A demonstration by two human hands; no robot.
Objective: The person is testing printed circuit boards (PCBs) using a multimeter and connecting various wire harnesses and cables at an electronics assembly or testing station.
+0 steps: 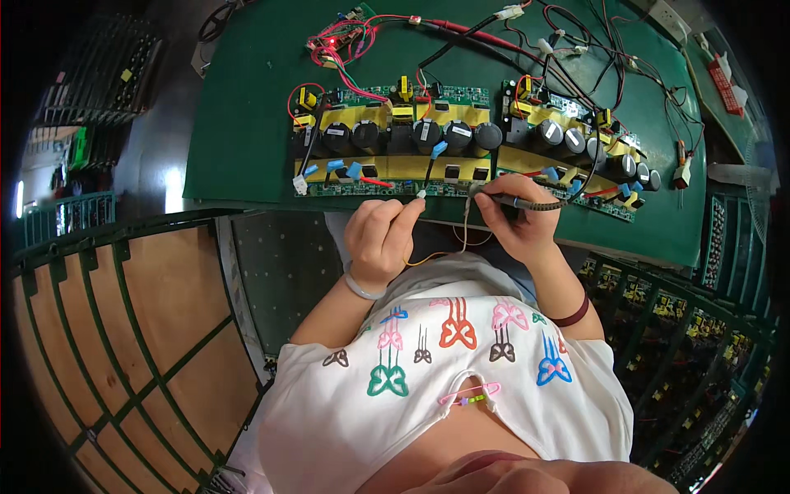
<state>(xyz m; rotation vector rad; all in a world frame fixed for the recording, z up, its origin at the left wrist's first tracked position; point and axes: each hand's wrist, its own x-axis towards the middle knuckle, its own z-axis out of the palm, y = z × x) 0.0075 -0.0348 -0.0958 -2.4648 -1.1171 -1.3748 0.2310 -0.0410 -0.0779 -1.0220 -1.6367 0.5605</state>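
Note:
Two green circuit boards lie on the green bench top: a left board (395,188) and a right board (576,198), both with yellow parts and black cylindrical capacitors. At the left board's near edge, my left hand (381,235) pinches a small white connector (422,194), and a thin yellow wire (428,258) hangs below. My right hand (527,222) is closed around a dark, pen-like piece (535,204) with a black lead, at that board's near right corner. A pale cord (467,218) drops beside its fingertips. Blue-capped leads (354,170) stand along the boards.
A small red-lit circuit board (332,41) with pink and red wires sits at the back left. Tangled cables (568,49) cover the back right, near a white socket (671,18). Racks of boards (675,329) stand at right; a green-framed wooden panel (123,329) is at left.

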